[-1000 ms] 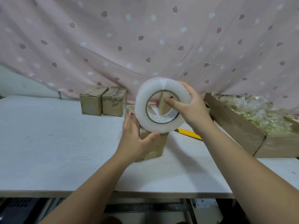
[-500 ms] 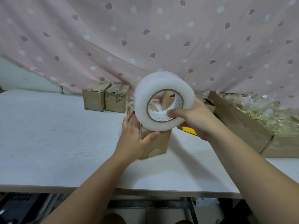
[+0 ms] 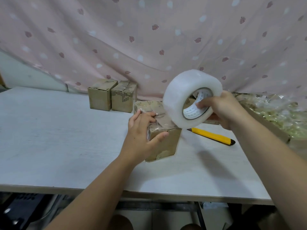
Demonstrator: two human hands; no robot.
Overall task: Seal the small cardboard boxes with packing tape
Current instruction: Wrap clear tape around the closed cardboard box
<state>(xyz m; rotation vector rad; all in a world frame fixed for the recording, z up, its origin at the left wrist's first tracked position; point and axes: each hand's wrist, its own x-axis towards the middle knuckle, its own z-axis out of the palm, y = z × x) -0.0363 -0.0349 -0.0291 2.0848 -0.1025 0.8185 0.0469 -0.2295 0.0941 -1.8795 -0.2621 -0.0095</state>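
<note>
Backdrop: a pink curtain [image 3: 149, 39] with a leaf print and pale dots hangs behind the whole bench.
Surface: a white table [image 3: 49, 138], its near edge at six o'clock.
Box in work: a small cardboard box [image 3: 166, 143] stands near mid-table, with crinkled clear tape lying across its top.
Left hand: the left hand [image 3: 139, 135] clamps that box, fingers bent over the top onto the tape and thumb pressed on the near face.
Right hand: the right hand [image 3: 226, 110] grips the tape roll [image 3: 174, 100], thumb hooked through the core and fingers behind it.
Roll: held tilted in the air at one o'clock of the box, its lower rim by the box's top right corner; I cannot tell if they touch.
Hands: apart, each on its own thing.
Other boxes: a pair of small boxes [image 3: 101, 97] stands side by side at eleven o'clock against the curtain. A further box [image 3: 147, 105] sits at twelve o'clock, partly hidden by the roll.
Knife: a yellow utility knife [image 3: 212, 136] lies flat at three o'clock, just beside the box.
Carton: a large open carton [image 3: 269, 123] at two o'clock holds clear-wrapped packets.
</note>
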